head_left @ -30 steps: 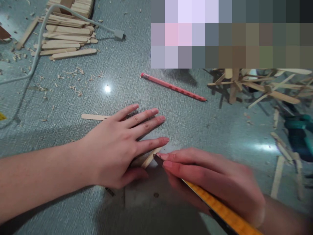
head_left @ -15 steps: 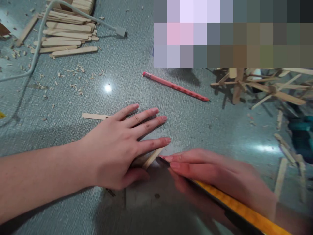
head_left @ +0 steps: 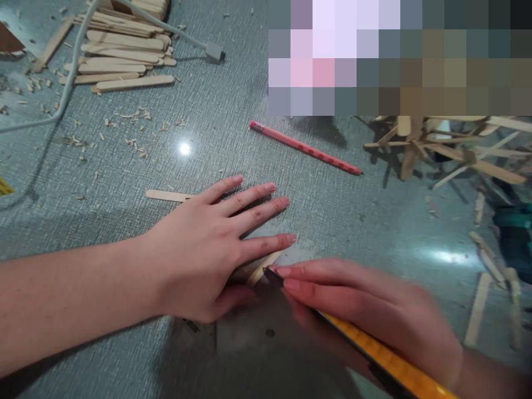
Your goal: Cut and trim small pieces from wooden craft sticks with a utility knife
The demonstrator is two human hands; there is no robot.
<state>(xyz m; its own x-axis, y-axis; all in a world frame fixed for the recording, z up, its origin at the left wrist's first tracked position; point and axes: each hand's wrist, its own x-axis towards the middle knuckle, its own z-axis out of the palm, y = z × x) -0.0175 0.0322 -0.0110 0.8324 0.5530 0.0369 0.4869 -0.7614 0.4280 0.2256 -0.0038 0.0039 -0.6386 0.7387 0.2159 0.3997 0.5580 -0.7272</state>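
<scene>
My left hand (head_left: 216, 238) lies flat with fingers spread, pressing down on a thin wooden craft stick (head_left: 272, 259) whose end slants out between thumb and index finger. My right hand (head_left: 366, 302) is closed around a yellow and black utility knife (head_left: 388, 357). The knife's dark blade tip touches the stick's edge, or sits right at it. Another craft stick (head_left: 167, 195) pokes out to the left from beneath my left hand; the palm hides the rest of it.
Stacked craft sticks (head_left: 128, 55) and a white cable (head_left: 70, 83) occupy the upper left, with wood shavings around them. A pink pencil (head_left: 305, 148) lies beyond my hands. At right are a structure of joined sticks (head_left: 444, 149), loose stick pieces (head_left: 477, 307) and a teal object (head_left: 515, 238).
The whole view has shifted slightly, so most things sit a little farther right. Relative to the stick, the knife tip has moved slightly toward my left thumb. My left hand stays spread on the stick.
</scene>
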